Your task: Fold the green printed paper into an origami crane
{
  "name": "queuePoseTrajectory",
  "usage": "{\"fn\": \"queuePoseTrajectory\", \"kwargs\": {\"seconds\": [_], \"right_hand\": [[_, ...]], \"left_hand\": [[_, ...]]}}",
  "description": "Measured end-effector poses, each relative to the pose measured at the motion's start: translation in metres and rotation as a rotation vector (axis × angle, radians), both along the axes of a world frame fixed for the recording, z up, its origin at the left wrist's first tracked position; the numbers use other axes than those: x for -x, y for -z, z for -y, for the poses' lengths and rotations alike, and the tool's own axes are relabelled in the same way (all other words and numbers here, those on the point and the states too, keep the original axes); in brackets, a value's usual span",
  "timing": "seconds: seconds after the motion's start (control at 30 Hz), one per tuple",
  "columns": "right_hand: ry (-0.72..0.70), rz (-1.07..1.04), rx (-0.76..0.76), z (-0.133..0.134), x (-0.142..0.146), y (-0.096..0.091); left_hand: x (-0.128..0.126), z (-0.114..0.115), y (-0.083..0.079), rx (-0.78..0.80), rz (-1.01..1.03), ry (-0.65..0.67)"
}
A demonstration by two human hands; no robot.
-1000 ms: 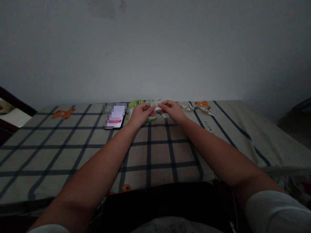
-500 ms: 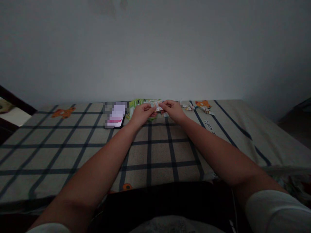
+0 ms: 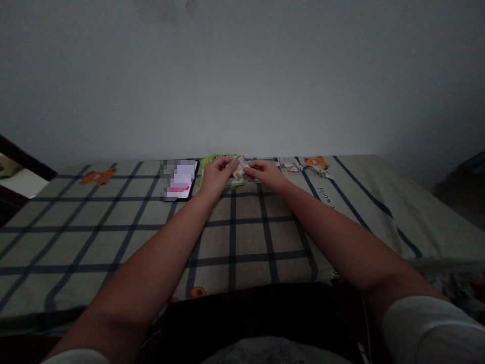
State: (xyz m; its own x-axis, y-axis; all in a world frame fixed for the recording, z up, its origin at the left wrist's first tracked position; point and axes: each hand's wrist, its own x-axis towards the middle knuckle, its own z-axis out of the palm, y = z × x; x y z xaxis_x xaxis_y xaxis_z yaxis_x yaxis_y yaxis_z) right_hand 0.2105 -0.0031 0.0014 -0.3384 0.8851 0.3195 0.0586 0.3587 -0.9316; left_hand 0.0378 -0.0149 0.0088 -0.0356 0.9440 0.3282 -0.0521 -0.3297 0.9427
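A small white wrapper with orange and yellow print [image 3: 240, 168] is pinched between my two hands, tilted over the far side of the table. My left hand [image 3: 217, 174] grips its left end with thumb and fingertips. The other end is in the closed fingers of my right hand [image 3: 267, 173]. Behind and under my left hand lies a green printed packet [image 3: 209, 161], partly covered by the hand and wrapper. To the right of my right hand are several crumpled or twisted printed wrapper pieces [image 3: 297, 168].
A phone [image 3: 184, 179] with a lit, partly blurred screen lies left of the green packet. A checked tablecloth [image 3: 250, 232] with bear pictures covers the table. The grey wall [image 3: 242, 91] rises directly behind it.
The wrapper has turned from lying nearly level to a steeper slant between my hands. My right hand has dipped slightly, and the fingers of my left hand have shifted up.
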Motion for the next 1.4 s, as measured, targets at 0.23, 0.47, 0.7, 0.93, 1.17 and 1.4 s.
{"fn": "queuePoseTrajectory", "kwargs": {"seconds": [0.23,0.47,0.7,0.93,1.17,1.4], "right_hand": [[0.173,-0.172,0.086,-0.008,-0.002,0.004],[0.140,-0.149,0.074,-0.008,-0.002,0.005],[0.169,-0.197,0.072,-0.008,-0.001,0.005],[0.136,-0.150,0.000,-0.002,-0.003,0.001],[0.141,-0.060,-0.049,0.003,-0.004,-0.006],[0.121,-0.122,0.029,-0.004,-0.002,0.002]], "left_hand": [[-0.001,0.003,0.000,0.110,-0.049,0.062],[0.001,0.004,-0.001,0.038,-0.067,0.063],[0.001,0.001,0.002,0.038,-0.075,0.051],[0.004,0.001,0.001,0.089,-0.074,0.071],[0.006,0.002,0.002,-0.063,-0.363,0.052],[0.003,0.002,-0.001,-0.066,-0.277,-0.015]]}}
